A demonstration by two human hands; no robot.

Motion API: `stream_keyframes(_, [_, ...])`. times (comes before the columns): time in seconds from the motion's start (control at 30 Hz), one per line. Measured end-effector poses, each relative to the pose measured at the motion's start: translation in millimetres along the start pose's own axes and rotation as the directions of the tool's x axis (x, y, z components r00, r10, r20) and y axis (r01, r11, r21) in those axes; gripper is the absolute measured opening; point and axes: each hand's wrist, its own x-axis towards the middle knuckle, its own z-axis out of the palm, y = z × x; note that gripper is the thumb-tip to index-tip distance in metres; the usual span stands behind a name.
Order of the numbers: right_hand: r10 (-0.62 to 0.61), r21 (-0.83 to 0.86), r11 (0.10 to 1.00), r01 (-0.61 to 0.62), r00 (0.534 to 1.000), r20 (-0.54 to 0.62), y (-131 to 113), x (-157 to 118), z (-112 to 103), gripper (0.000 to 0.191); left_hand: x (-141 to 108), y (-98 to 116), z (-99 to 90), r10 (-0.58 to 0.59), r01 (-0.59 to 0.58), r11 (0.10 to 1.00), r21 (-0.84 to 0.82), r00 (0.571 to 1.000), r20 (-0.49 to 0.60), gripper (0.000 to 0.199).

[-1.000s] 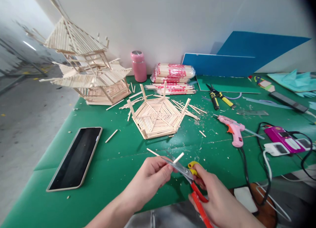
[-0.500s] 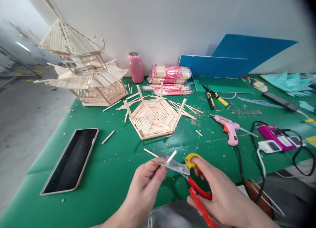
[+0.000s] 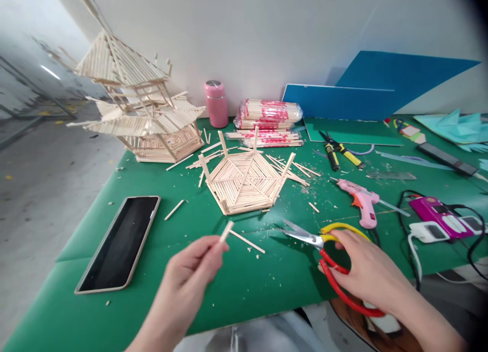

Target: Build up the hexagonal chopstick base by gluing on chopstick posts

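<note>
Between the thumb and fingers of my left hand (image 3: 190,276) is a short wooden stick (image 3: 226,231), its tip pointing up and away. My right hand (image 3: 366,270) grips a pair of scissors (image 3: 310,238) with red and yellow handles, the blades slightly apart and pointing left over the table. A loose thin stick (image 3: 247,241) lies on the green table beyond my left hand. Farther back sits a hexagonal stick base (image 3: 246,182) with several short posts standing at its corners.
A stick-built pagoda (image 3: 141,118) stands back left, near a pink flask (image 3: 216,105) and packs of sticks (image 3: 269,116). At left lies a phone (image 3: 120,243). To the right are a pink glue gun (image 3: 360,199), pliers (image 3: 339,151) and a purple power strip (image 3: 438,217).
My hands have moved apart: the left with the stick to the left, the right with the scissors to the right. The blades no longer straddle the stick. The view has shifted slightly.
</note>
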Motion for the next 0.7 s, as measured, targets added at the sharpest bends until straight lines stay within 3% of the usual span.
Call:
stream_keyframes(0.1, [-0.036,-0.197,0.98,0.032,0.999,-0.02,19.4,4.0,2.8,0.047,-1.1,-6.5,15.0,0.107,-0.145,0.946,0.29,0.984,0.145,0.02])
stream_keyframes(0.23, [-0.035,-0.258,0.966,0.005,0.993,-0.114,9.5,-0.1,-18.9,0.048,-0.6,-5.2,33.4,0.315,-0.45,0.736,0.505,0.889,0.333,0.021])
stream_keyframes(0.3, [-0.062,-0.092,0.995,0.044,0.977,-0.204,-16.0,-1.8,-31.4,0.037,-0.3,-1.5,38.8,0.342,-0.532,0.641,0.553,0.843,0.415,0.023])
stream_keyframes(0.4, [-0.209,0.252,0.939,0.233,0.971,-0.118,-61.9,0.8,-35.5,0.02,-1.7,4.6,45.1,0.313,-0.594,0.549,0.587,0.798,0.515,0.025])
stream_keyframes(0.47, [-0.298,0.378,0.877,0.295,0.953,-0.053,-84.2,4.7,-28.6,0.015,-3.9,7.6,47.5,0.295,-0.62,0.516,0.591,0.776,0.557,0.025])
stream_keyframes(0.57, [-0.362,0.505,0.801,0.32,0.932,-0.016,-97.9,8.4,-15.0,0.022,-8.6,11.1,46.3,0.312,-0.66,0.504,0.557,0.741,0.595,0.025])
stream_keyframes(0.7, [-0.386,0.694,0.652,0.306,0.921,-0.043,-97.5,6.1,-7.1,0.027,-15.2,15.9,38.9,0.323,-0.696,0.487,0.528,0.705,0.631,0.023])
